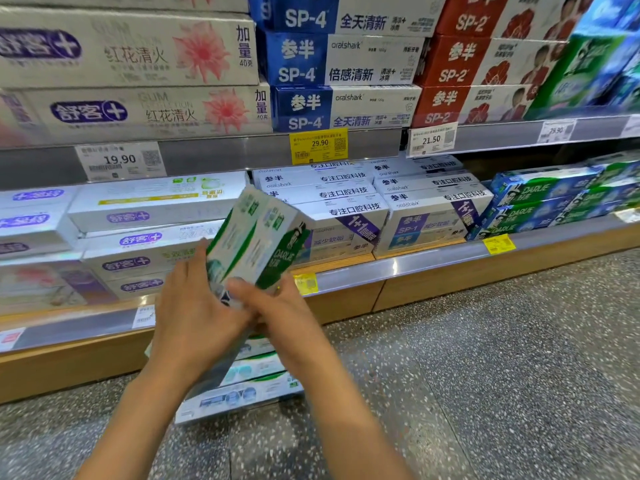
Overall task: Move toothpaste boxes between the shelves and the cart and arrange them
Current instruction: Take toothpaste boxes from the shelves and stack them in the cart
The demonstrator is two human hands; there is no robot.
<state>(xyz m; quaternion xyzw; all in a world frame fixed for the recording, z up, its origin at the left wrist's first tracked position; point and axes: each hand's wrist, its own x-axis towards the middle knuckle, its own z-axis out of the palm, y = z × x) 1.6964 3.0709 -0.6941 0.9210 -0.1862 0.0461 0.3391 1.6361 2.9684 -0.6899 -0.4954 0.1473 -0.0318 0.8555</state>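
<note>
Mid-task, looks like. Both hands hold green-white Darlie toothpaste boxes [254,237] tilted upright at frame centre, in front of lower shelf [450,258]. Left hand [194,306] wraps bundle's left side, right hand [277,306] clasps bottom end. More boxes stacked below [242,386] at 6 o'clock, whether in cart can't tell. Matching Darlie row [547,199] sits at 3 o'clock, probably destination. Shelves pretty full already.

Both hands, left hand [194,306] and right hand [277,306], grip green-white Darlie toothpaste boxes [256,240], tilted toward 1 o'clock, before lower shelf [415,268].
</note>
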